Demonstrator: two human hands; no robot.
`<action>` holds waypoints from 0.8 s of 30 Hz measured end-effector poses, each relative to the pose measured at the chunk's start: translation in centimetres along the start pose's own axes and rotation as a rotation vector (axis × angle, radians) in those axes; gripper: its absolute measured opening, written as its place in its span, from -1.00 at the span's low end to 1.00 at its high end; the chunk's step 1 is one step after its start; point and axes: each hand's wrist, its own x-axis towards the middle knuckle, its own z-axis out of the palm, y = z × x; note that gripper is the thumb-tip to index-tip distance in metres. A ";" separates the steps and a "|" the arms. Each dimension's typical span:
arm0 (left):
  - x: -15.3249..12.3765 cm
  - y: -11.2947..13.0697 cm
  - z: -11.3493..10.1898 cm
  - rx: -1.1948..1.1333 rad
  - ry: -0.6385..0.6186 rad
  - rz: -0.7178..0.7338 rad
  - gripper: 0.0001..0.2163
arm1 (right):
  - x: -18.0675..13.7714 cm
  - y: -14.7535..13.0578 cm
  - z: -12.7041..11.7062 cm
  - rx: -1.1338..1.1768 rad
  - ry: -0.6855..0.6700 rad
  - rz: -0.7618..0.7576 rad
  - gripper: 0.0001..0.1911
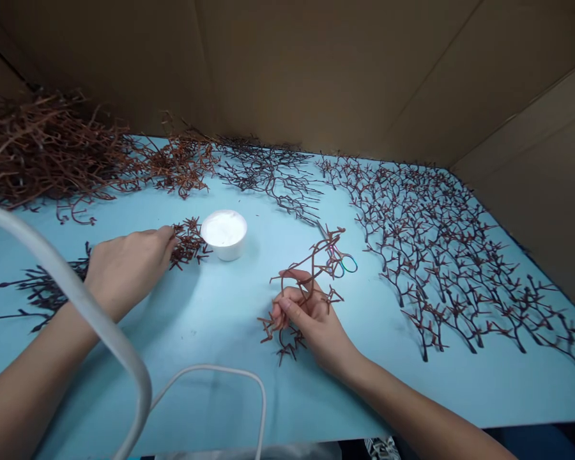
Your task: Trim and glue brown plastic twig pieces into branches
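My right hand (316, 319) is closed on a brown branched twig (311, 262), pinched between thumb and fingers above the table. Its forked tips spread above and below the hand. To the left, my left hand (129, 262) has its fingers drawn together at a small pile of short brown twig pieces (191, 243). The fingertips meet the pile's near side and are partly hidden. Just right of that pile stands a white cup (224, 235) filled with white material. Scissors (340, 259) with iridescent handles lie behind the held twig.
A large heap of brown twigs (48, 153) fills the back left. Dark twigs (268, 172) lie at the back middle, and rows of dark-stemmed twigs (426, 243) cover the right. More dark stems (48, 291) lie beside my left wrist. A white cable (100, 326) loops across the front.
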 end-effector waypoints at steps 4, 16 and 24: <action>-1.1 1.0 -0.5 -0.116 0.120 0.034 -0.70 | -0.2 0.0 0.1 -0.053 0.061 -0.051 -0.76; -3.0 10.0 3.9 -1.494 -0.800 0.744 -0.55 | -1.1 1.0 1.1 -0.517 0.167 -0.362 -0.81; -3.1 10.8 5.4 -1.618 -0.706 0.707 -0.45 | -1.2 0.8 1.4 -0.562 0.193 -0.419 -0.81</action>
